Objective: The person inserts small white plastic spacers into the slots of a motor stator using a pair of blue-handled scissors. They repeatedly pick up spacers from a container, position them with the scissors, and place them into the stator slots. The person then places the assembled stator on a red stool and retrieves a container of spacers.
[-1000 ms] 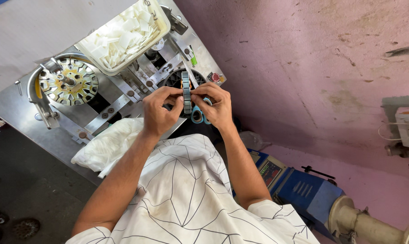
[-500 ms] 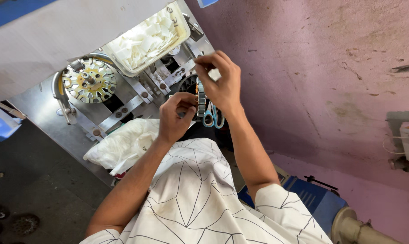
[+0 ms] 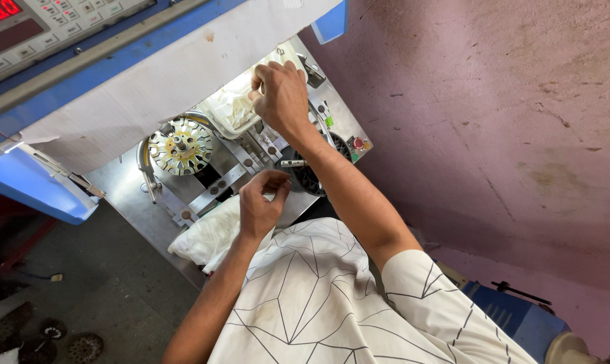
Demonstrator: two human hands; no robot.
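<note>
My right hand [image 3: 281, 98] is stretched out over a white tray [image 3: 227, 114] of white paper strips on the machine's steel deck, and its fingertips pinch one strip. My left hand [image 3: 261, 202] hovers nearer my body with thumb and fingers pinched together; whether something is between them is too small to tell. A dark round stator core [image 3: 311, 176] lies on the deck between my two arms, partly hidden by my right forearm.
A round wound stator [image 3: 180, 145] sits on a spindle at the deck's left. A white cloth bundle [image 3: 207, 236] lies at the deck's near edge. A blue-and-white control panel [image 3: 55, 40] overhangs at the top left. A pink wall [image 3: 494, 101] is on the right.
My right hand has left the spot in front of me and reached up to the white tray. My left hand stayed low. The view has shifted down and right.
</note>
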